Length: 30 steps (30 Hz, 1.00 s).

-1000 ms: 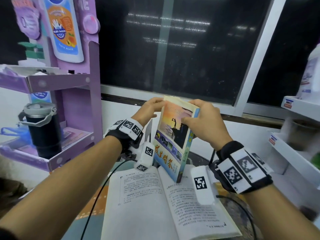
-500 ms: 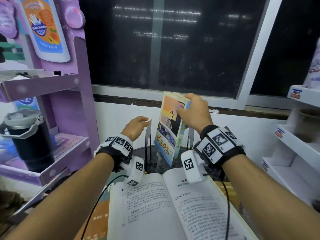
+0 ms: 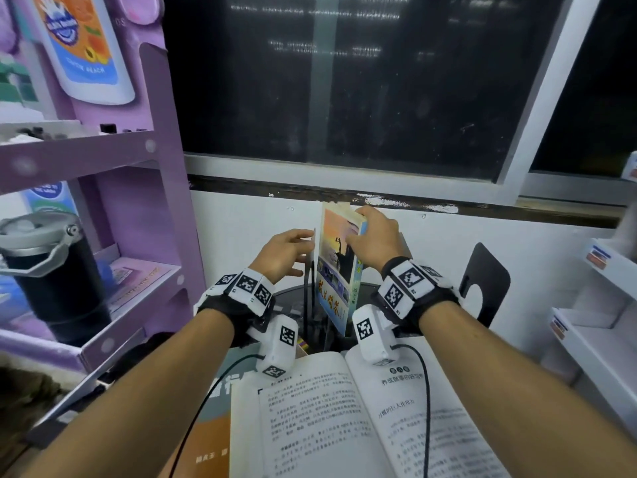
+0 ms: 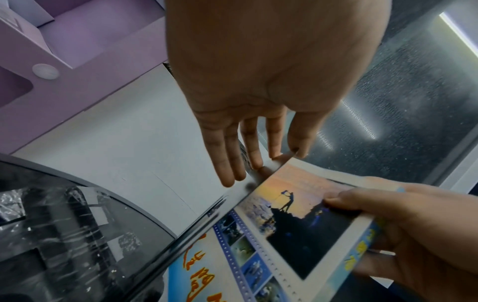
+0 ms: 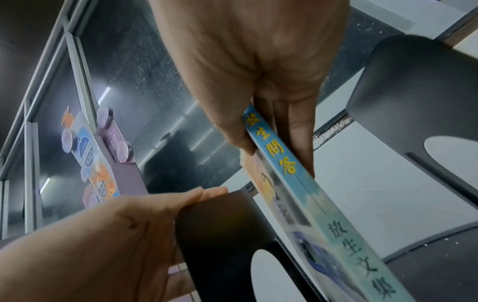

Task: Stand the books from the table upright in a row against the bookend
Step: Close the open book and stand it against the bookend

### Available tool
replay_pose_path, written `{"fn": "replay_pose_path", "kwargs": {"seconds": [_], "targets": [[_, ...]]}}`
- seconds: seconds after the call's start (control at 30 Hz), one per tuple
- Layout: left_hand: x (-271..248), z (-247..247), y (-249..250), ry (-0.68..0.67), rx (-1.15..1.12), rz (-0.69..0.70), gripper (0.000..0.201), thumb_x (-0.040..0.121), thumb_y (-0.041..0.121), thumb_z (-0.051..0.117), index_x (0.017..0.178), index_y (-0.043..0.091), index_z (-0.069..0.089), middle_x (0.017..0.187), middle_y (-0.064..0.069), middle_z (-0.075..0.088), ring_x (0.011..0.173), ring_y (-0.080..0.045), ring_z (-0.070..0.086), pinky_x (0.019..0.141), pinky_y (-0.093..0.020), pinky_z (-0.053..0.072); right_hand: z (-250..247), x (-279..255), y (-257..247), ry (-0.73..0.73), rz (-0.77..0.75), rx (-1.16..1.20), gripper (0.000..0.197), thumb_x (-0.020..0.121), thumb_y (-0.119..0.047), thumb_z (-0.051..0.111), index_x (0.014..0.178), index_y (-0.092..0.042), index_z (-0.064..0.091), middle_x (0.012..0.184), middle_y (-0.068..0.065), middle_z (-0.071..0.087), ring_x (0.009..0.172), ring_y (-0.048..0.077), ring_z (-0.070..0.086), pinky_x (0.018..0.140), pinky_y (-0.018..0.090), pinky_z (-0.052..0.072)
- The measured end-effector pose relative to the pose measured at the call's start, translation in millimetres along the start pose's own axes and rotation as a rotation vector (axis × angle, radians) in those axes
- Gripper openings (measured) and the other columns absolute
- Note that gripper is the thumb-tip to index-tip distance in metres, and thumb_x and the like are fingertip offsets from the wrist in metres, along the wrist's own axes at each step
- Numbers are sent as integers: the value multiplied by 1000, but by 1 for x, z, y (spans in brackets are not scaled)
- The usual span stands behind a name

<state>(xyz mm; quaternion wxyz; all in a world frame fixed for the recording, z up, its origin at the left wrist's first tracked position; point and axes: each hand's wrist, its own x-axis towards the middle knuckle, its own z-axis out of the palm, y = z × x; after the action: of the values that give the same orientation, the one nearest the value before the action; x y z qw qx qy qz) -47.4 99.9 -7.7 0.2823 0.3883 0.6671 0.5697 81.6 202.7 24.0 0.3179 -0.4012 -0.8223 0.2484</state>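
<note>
A paperback (image 3: pixel 338 270) with a sunset cover and a blue spine stands nearly upright on the dark round table (image 3: pixel 293 305). My right hand (image 3: pixel 365 236) grips its top corner, thumb on the cover and fingers behind (image 5: pixel 271 155). Just left of it is a thin black bookend (image 3: pixel 307 270); my left hand (image 3: pixel 296 253) touches its top edge with straight fingers (image 4: pixel 256 163). A second black bookend (image 3: pixel 486 284) stands to the right. An open book (image 3: pixel 344 419) lies in front, over an orange and teal book (image 3: pixel 213 426).
A purple shelf unit (image 3: pixel 155 201) with a black flask (image 3: pixel 51 277) stands close on the left. White shelves (image 3: pixel 599 332) are on the right. A white wall and dark window (image 3: pixel 344 98) close the back. Cables run from both wrists over the open book.
The paperback has moved away from me and down beside the bookend, and stands straighter. My left hand let go of its top and went to the bookend's edge.
</note>
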Motion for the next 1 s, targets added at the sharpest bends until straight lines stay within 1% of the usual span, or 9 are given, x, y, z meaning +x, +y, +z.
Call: {"fn": "replay_pose_path", "kwargs": {"seconds": [0.1,0.23,0.37,0.53,0.63,0.7,0.83,0.9,1.0], "targets": [[-1,-1,2,-22,-22,7,33,95,10,51,128,14,56,112,-5,63,86,-17,64,67,-31,55,11,3,1,-43,-11,12,32,88,-24,61,120,-20,58,117,15,61,102,32,58,86,41,53],[-3,-3,2,-32,-44,-5,35,96,10,50,130,14,55,116,-9,62,87,-17,63,58,-25,53,17,3,3,-137,-28,71,40,87,-23,66,125,-17,56,119,13,62,104,30,60,85,42,56],[-2,-6,-1,-39,-66,-14,34,98,12,47,131,16,55,117,-9,64,88,-17,64,57,-26,55,15,-2,2,-293,-37,129,43,85,-20,69,125,-18,53,111,8,60,95,28,65,67,43,61],[-3,-8,-3,-59,-70,-18,34,99,11,45,131,20,56,116,-9,67,91,-20,67,68,-33,59,14,-7,3,-529,0,158,67,77,-13,78,133,-20,42,114,9,60,91,27,69,71,45,61],[-5,-7,-4,-80,-80,-17,35,99,11,46,131,21,55,115,-9,67,89,-19,68,66,-31,59,18,-10,3,-555,36,199,74,73,-12,83,133,-21,41,109,9,63,88,26,71,72,45,61],[-6,-7,-4,-86,-98,-18,35,99,11,47,131,20,54,114,-9,67,89,-19,67,65,-31,60,21,-11,1,-588,66,222,87,69,-9,85,139,-21,36,111,12,63,89,28,71,74,47,61],[-8,-10,-6,-94,-96,-9,34,100,11,45,131,19,55,115,-9,67,91,-18,67,61,-26,58,25,-11,-3,-650,96,259,107,66,3,84,150,-24,23,127,16,54,95,36,69,79,51,59],[-8,-11,-7,-101,-93,-9,34,101,11,44,132,19,55,118,-9,66,92,-17,67,61,-25,57,27,-13,-5,-629,95,259,111,64,2,86,150,-25,21,134,17,49,96,37,69,79,51,59],[-7,-10,-8,-97,-91,-7,34,101,10,43,132,17,54,122,-11,65,93,-18,66,58,-23,57,33,-15,-6,-587,97,266,112,61,-1,89,149,-24,23,134,16,49,98,36,68,77,50,60]]}}
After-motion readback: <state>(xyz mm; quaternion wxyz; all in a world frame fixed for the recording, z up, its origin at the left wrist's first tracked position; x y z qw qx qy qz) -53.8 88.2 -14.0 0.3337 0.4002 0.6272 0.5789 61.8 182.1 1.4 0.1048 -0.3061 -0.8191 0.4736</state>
